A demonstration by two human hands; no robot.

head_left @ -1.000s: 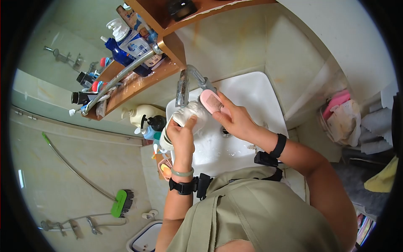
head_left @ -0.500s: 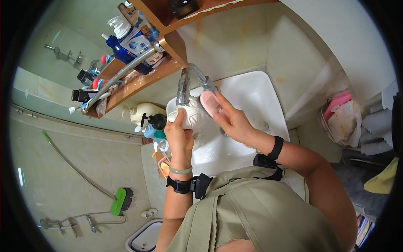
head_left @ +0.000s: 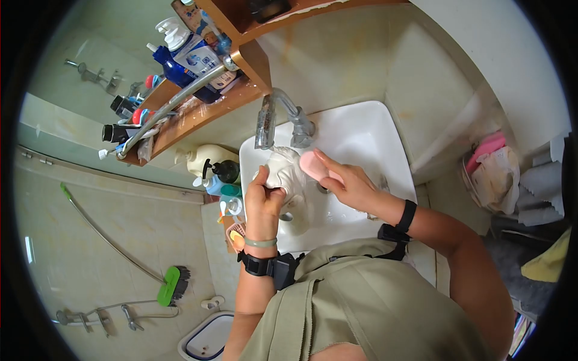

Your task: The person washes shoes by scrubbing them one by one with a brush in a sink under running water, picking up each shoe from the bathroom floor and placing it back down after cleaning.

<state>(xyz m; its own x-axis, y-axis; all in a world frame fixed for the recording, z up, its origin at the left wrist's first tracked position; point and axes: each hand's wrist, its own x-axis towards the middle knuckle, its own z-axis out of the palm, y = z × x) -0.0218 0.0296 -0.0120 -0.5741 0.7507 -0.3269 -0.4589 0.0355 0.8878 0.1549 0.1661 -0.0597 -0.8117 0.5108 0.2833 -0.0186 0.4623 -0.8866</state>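
Note:
My left hand (head_left: pixel 265 197) grips a bunched white cloth item (head_left: pixel 284 174) over the left side of the white sink (head_left: pixel 367 129). Its lower end hangs into the basin, and its exact kind is hard to make out. In my right hand (head_left: pixel 355 185) is a pink scrub brush (head_left: pixel 313 165), held just right of the white item, its pink back turned up and its bristles hidden. Above the item sits the metal faucet (head_left: pixel 265 123), its spout pointing down toward it. The drain (head_left: pixel 323 188) shows partly below my right hand.
Left of the sink stand a cream bottle (head_left: pixel 205 159) and a black pump bottle (head_left: pixel 226 171). A wooden shelf (head_left: pixel 192 120) with a metal rail and blue bottles (head_left: pixel 174 66) overhangs the upper left. A green broom (head_left: pixel 171 286) leans at lower left; a hanging basket (head_left: pixel 494 168) is at right.
The brush has shifted right and tilted, so less of its face shows. The white item has moved down slightly, away from the spout, with its lower part now hanging visibly.

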